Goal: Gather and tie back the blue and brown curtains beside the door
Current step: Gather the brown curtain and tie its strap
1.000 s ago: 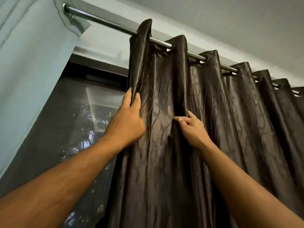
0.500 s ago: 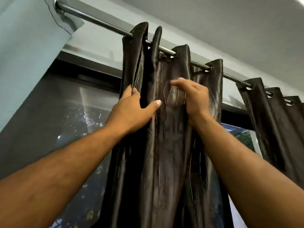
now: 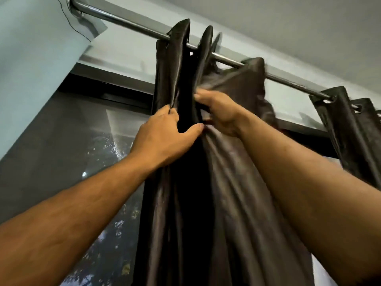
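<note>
A dark brown satin curtain (image 3: 237,182) hangs by eyelets from a steel rod (image 3: 127,22). Its leftmost folds are bunched tightly together near the top. My left hand (image 3: 165,137) wraps around those bunched folds from the left, thumb pressed across the front. My right hand (image 3: 218,112) grips the neighbouring fold just to the right and holds it against the bunch. More brown folds (image 3: 350,129) hang apart further right on the rod. The pale blue curtain (image 3: 35,65) hangs at the far left.
Behind the curtains a dark mesh screen (image 3: 61,145) covers the glass, with foliage showing through. The dark door frame (image 3: 111,87) runs under the pale wall. The ceiling (image 3: 288,27) is close above the rod.
The brown folds have slid left along the rod into a tighter bunch. My right hand has dropped and pulled another fold over to my left hand. A wider gap has appeared on the right.
</note>
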